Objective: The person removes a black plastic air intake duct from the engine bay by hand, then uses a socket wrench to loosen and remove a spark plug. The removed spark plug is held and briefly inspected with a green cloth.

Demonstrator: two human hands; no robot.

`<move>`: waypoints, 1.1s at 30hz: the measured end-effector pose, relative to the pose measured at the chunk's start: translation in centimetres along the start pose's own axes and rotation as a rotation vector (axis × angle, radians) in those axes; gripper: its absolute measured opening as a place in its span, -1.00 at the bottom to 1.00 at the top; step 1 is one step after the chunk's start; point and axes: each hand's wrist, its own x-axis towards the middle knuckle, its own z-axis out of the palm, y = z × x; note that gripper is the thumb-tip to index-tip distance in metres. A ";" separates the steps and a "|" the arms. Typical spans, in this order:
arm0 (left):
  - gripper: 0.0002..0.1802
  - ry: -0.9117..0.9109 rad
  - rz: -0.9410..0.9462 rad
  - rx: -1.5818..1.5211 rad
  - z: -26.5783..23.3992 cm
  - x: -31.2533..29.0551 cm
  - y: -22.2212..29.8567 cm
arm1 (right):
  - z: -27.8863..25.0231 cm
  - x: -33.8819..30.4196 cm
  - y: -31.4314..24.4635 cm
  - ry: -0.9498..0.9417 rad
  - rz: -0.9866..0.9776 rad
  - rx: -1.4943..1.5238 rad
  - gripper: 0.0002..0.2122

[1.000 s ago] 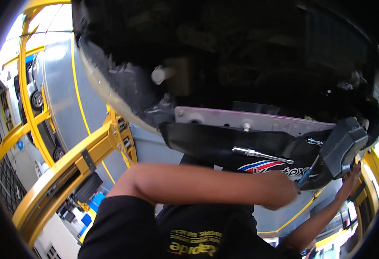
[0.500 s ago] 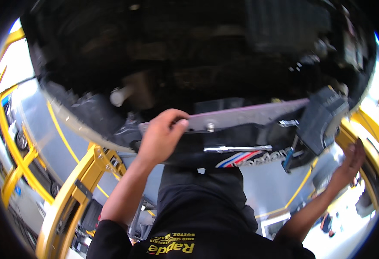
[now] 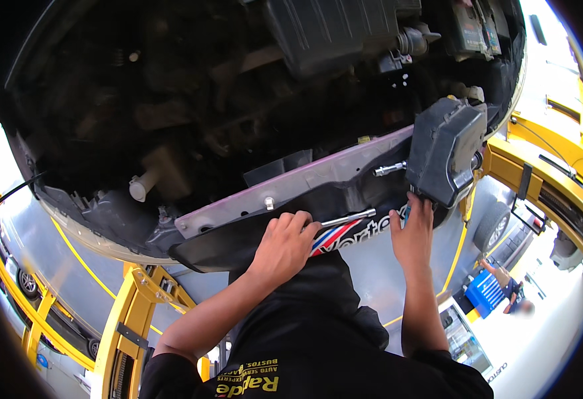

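My left hand (image 3: 283,246) has its fingers curled over the near end of a chrome extension bar (image 3: 350,218). The bar lies on a black fender cover (image 3: 215,253) with red, white and blue stripes, draped over the car's front edge. My right hand (image 3: 414,234) closes around a slim blue-handled tool (image 3: 408,211), mostly hidden by the fingers. Just above that hand, a black plastic housing (image 3: 446,149) rests tilted at the right end of the cover. Another chrome socket tool (image 3: 390,169) lies beside the housing, its far end hidden.
A pale metal crossmember (image 3: 298,176) with a bolt runs along the dark engine bay. A white-capped reservoir (image 3: 138,188) sits at left, a battery (image 3: 471,33) at far right. Yellow lift posts (image 3: 128,312) flank the car. Another person (image 3: 507,286) is beside a blue tool cabinet (image 3: 486,292).
My left hand has left the crossmember's end and come onto the extension bar. My right hand has swung inward from the right to the blue-handled tool. The view has shifted.
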 end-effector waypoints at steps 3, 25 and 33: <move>-0.68 -0.085 -0.039 -0.045 -0.1 0.0 -0.8 | 2.7 -0.2 -0.4 0.266 -0.083 -0.045 -0.48; -0.61 0.042 -0.067 -0.668 -12.9 0.6 -6.3 | -3.9 -5.4 -5.9 -0.387 0.027 1.114 -0.47; -0.78 0.301 0.319 -0.539 -28.9 10.2 -12.8 | -12.2 6.4 -31.3 0.080 -0.791 0.486 -0.56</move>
